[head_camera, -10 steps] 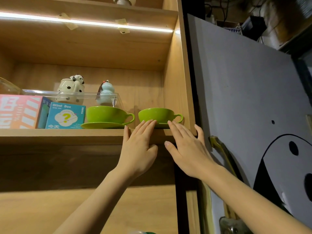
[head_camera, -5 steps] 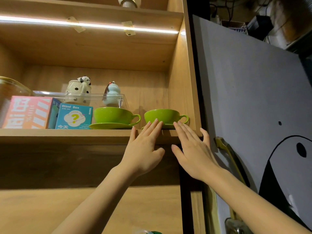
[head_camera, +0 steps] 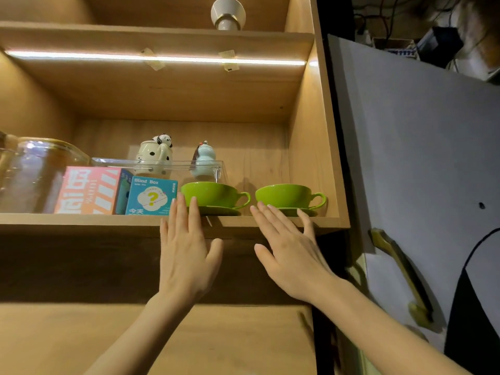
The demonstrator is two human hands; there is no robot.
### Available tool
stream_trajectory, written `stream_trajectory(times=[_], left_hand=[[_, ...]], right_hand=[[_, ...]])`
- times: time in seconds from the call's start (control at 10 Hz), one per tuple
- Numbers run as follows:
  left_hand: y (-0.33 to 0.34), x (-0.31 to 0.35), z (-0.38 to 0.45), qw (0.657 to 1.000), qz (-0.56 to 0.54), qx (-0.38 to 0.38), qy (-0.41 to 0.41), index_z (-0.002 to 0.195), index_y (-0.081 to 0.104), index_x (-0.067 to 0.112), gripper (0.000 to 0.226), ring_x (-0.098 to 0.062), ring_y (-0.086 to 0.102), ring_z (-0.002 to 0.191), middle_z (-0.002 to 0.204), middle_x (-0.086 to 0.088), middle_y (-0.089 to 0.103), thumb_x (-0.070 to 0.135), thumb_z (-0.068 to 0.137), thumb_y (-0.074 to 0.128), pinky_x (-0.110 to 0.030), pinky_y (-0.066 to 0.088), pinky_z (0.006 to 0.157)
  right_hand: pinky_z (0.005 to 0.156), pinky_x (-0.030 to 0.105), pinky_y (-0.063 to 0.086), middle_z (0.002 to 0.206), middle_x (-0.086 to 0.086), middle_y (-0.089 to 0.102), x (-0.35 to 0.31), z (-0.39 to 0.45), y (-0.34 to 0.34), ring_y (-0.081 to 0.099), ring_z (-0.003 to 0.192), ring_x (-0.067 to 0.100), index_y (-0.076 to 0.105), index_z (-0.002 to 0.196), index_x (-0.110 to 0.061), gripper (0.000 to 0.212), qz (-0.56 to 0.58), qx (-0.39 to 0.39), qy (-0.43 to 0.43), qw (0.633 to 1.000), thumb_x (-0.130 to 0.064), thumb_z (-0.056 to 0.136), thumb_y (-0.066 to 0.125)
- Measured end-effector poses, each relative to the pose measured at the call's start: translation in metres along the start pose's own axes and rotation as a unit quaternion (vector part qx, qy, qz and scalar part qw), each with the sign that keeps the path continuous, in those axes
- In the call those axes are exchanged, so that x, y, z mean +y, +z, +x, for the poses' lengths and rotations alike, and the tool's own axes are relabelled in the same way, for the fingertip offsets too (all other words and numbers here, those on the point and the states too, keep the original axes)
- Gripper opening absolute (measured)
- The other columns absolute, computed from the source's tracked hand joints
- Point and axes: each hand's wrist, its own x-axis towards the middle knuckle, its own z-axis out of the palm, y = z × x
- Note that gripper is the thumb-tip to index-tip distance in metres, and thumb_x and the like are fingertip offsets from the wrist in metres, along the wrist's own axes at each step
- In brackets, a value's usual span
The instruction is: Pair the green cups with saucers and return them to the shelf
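Two green cups stand on green saucers at the right end of the wooden shelf (head_camera: 81, 220). The left cup (head_camera: 213, 194) rests on its saucer (head_camera: 220, 211); the right cup (head_camera: 286, 195) rests on its saucer (head_camera: 296, 211) close to the cabinet's side wall. My left hand (head_camera: 186, 253) is flat with fingers raised in front of the left cup and saucer, fingertips at the saucer's near edge. My right hand (head_camera: 290, 251) is flat too, fingertips at the right saucer's front edge. Neither hand holds anything.
Left of the cups stand a teal Blind Box (head_camera: 151, 196), a pink box (head_camera: 89, 190) and a glass jar (head_camera: 32, 174). Behind them a clear tray (head_camera: 167, 166) holds a panda teapot (head_camera: 154, 154) and a pale blue figurine (head_camera: 204, 161). A grey door (head_camera: 419, 158) with a brass handle (head_camera: 400, 269) is at right.
My left hand has shifted left from the right cup to in front of the left cup. My right hand stays at the right saucer. The camera view has tilted upward a little.
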Motion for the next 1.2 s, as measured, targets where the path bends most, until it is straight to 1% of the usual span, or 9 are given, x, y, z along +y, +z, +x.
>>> stream_trajectory(times=[0.2,0.4,0.5,0.7,0.8,0.9,1.0,1.1,1.2], left_hand=[[-0.001,-0.012,0.0,0.999,-0.041,-0.024,-0.017,0.145,0.002,0.028,0.075,-0.011,-0.004,0.144,0.158,0.001,-0.003,0.04,0.075,0.028,-0.027,-0.007,0.111],[0.002,-0.018,0.0,0.999,-0.032,-0.021,0.001,0.144,0.0,0.034,0.073,-0.001,-0.011,0.136,0.154,0.01,-0.008,0.04,0.077,0.028,-0.027,-0.009,0.111],[0.004,-0.019,-0.001,0.999,-0.032,-0.026,0.003,0.143,-0.001,0.035,0.072,0.0,-0.013,0.135,0.146,0.016,-0.014,0.039,0.077,0.027,-0.027,-0.01,0.11],[0.004,-0.02,0.0,0.999,-0.022,-0.035,0.0,0.144,-0.003,0.034,0.072,-0.001,-0.015,0.134,0.144,0.015,-0.017,0.039,0.077,0.025,-0.028,-0.009,0.11],[-0.002,-0.018,0.0,0.998,-0.023,-0.054,-0.002,0.144,-0.002,0.033,0.07,-0.003,-0.011,0.138,0.146,0.014,-0.016,0.039,0.08,0.027,-0.029,-0.007,0.11],[-0.01,-0.012,0.002,0.997,-0.021,-0.078,-0.019,0.145,0.001,0.032,0.064,-0.01,-0.003,0.144,0.156,0.007,-0.007,0.034,0.09,0.036,-0.035,-0.004,0.115],[-0.025,-0.003,0.008,0.992,-0.021,-0.113,-0.043,0.146,0.009,0.028,0.062,-0.014,0.003,0.145,0.158,0.003,0.0,0.032,0.091,0.038,-0.044,0.001,0.117],[-0.043,0.008,0.011,0.992,-0.037,-0.121,-0.027,0.143,0.024,0.021,0.058,-0.019,0.019,0.142,0.156,-0.003,0.019,0.031,0.089,0.042,-0.045,0.017,0.117],[-0.058,0.02,0.018,0.993,-0.028,-0.116,0.003,0.133,0.043,0.016,0.047,-0.023,0.043,0.127,0.138,-0.008,0.05,0.03,0.089,0.046,-0.04,0.035,0.106]], right_hand=[[0.11,0.039,-0.019,0.159,-0.005,-0.007,-0.027,0.023,0.018,-0.006,0.146,0.007,-0.007,0.147,-0.023,0.065,0.002,-0.031,-0.012,0.999,-0.035,0.095,0.03],[0.108,0.04,-0.019,0.16,-0.002,-0.004,-0.036,0.031,0.025,-0.005,0.146,0.01,-0.006,0.147,-0.019,0.065,-0.028,-0.027,-0.012,0.999,-0.038,0.095,0.029],[0.107,0.04,-0.021,0.16,-0.002,-0.003,-0.035,0.03,0.025,-0.005,0.146,0.01,-0.006,0.147,-0.019,0.064,-0.041,-0.021,-0.014,0.999,-0.037,0.095,0.027],[0.11,0.042,-0.019,0.16,-0.001,-0.004,-0.036,0.031,0.024,-0.005,0.146,0.012,-0.007,0.147,-0.018,0.064,-0.053,-0.027,-0.012,0.998,-0.036,0.096,0.026],[0.113,0.043,-0.016,0.16,-0.001,-0.005,-0.036,0.031,0.02,-0.005,0.146,0.011,-0.006,0.147,-0.019,0.064,-0.046,-0.049,-0.005,0.998,-0.036,0.096,0.027],[0.114,0.04,-0.016,0.16,-0.003,-0.002,-0.034,0.027,0.012,-0.004,0.146,0.009,-0.003,0.148,-0.021,0.063,-0.01,-0.054,0.001,0.998,-0.036,0.096,0.029],[0.117,0.036,-0.011,0.159,-0.005,0.009,-0.033,0.014,-0.011,0.001,0.146,0.008,0.005,0.148,-0.025,0.061,0.052,-0.045,0.025,0.997,-0.036,0.095,0.033],[0.116,0.028,0.014,0.153,-0.008,0.028,-0.032,-0.007,-0.041,0.02,0.14,0.008,0.02,0.144,-0.029,0.055,0.161,0.006,0.048,0.986,-0.031,0.094,0.042],[0.089,0.002,0.038,0.127,-0.011,0.057,-0.031,-0.031,-0.075,0.049,0.111,-0.003,0.044,0.131,-0.031,0.041,0.256,0.1,0.041,0.961,-0.025,0.09,0.05]])
